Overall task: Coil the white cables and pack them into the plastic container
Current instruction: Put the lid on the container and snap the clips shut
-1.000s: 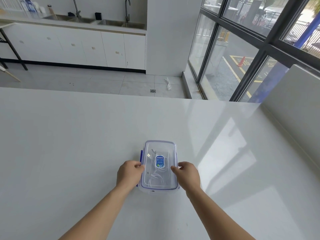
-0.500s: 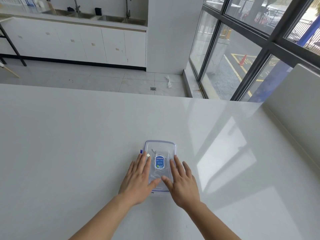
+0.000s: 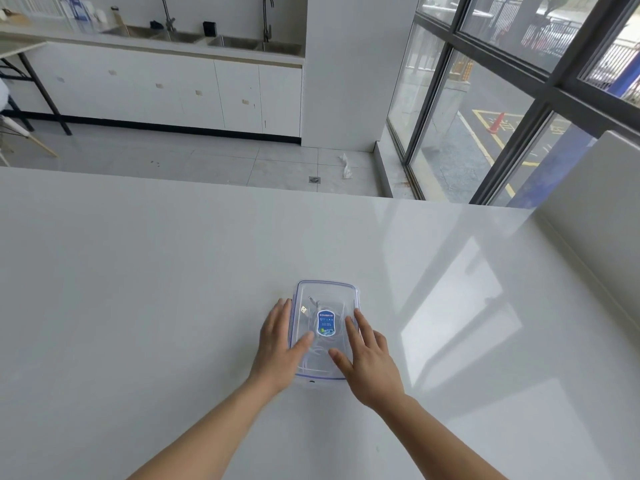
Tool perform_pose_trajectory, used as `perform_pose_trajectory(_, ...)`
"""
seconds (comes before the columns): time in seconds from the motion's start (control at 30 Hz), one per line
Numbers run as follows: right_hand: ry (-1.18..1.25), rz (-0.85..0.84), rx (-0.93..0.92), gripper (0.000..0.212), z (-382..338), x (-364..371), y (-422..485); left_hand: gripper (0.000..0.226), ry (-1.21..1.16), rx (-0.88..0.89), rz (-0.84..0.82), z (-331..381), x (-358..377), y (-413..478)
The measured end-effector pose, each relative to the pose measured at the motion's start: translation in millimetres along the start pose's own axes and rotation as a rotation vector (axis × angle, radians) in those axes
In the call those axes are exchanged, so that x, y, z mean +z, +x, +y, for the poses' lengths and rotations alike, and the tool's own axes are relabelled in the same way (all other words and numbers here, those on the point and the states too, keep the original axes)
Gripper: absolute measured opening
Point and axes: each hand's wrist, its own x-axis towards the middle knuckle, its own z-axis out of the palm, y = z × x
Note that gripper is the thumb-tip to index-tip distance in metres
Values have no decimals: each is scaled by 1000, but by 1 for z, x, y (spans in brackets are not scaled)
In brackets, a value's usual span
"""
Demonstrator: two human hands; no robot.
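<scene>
We have the plastic container (image 3: pixel 325 296) on the white counter (image 3: pixel 138 289), lid (image 3: pixel 322 292) on, and both our hands are laid flat against it. Our left hand (image 3: pixel 278 348) is spread open along the container's left side, thumb on the lid just beside the blue label (image 3: pixel 326 323); it grips nothing. Our right hand (image 3: pixel 369 358) is likewise open, fingers (image 3: pixel 360 323) stretched over the container's right edge and thumb on the near part of the lid, pressing rather than holding. The white cables (image 3: pixel 313 356) lie coiled inside the container, seen through the clear lid, with a plug end (image 3: pixel 303 310) near its far left corner.

We judge the packing done and the closing under way. The risks from here: if a loop of cable sits up against the rim, our pressing may pinch it and leave the lid unseated. Uneven pressure from one hand could tip or slide the container across the glossy counter. We cannot tell whether the side clips are latched; if not, the lid may spring up once we let go.
</scene>
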Motion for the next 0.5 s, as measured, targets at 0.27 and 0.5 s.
perform_pose_trajectory(0.27,392,156,197,78,-2,-2,7,29,-538,-744,23,-12,-23,9)
perform_pose_trajectory(0.5,184,165,70,82,-3,-10,16,33,-686,-799,-108,-13,-28,6)
